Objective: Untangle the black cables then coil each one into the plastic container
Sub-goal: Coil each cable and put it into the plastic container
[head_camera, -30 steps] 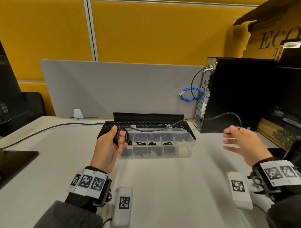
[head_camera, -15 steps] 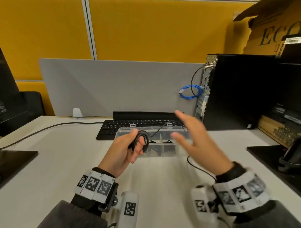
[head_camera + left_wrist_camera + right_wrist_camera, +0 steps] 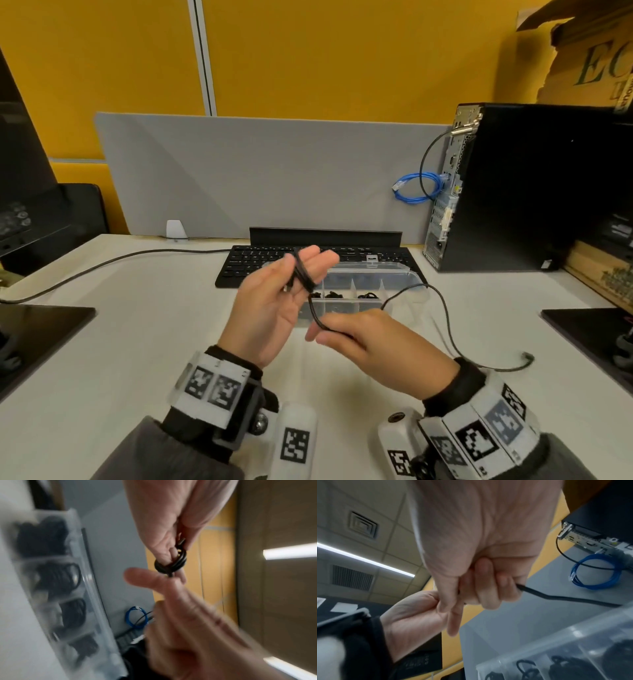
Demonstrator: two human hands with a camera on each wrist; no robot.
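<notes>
Above the white desk, just in front of the plastic container, the black cable is wound in a few tight loops around the extended fingers of the left hand. From the loops it drops in a short curve into the right hand, then arcs up over the container's near right corner and trails down across the desk to a small plug lying well to the right.

Half a second ago the right hand was raised with fingers spread in front of the container; it is now lower and closed on the cable, just beside the left palm. The left hand has turned palm-up, its fingers straighter than before, with the coil sitting nearer the fingertips.

The cable is thin, round and matte. The container is clear, long and shallow, split by dividers into compartments, several holding small dark coils; its lid stands open at the back. A black keyboard lies behind it.

The left thumb presses the loops against the fingers. In the right wrist view, the right hand's fingers are curled round the cable while its index finger points out straight.
</notes>
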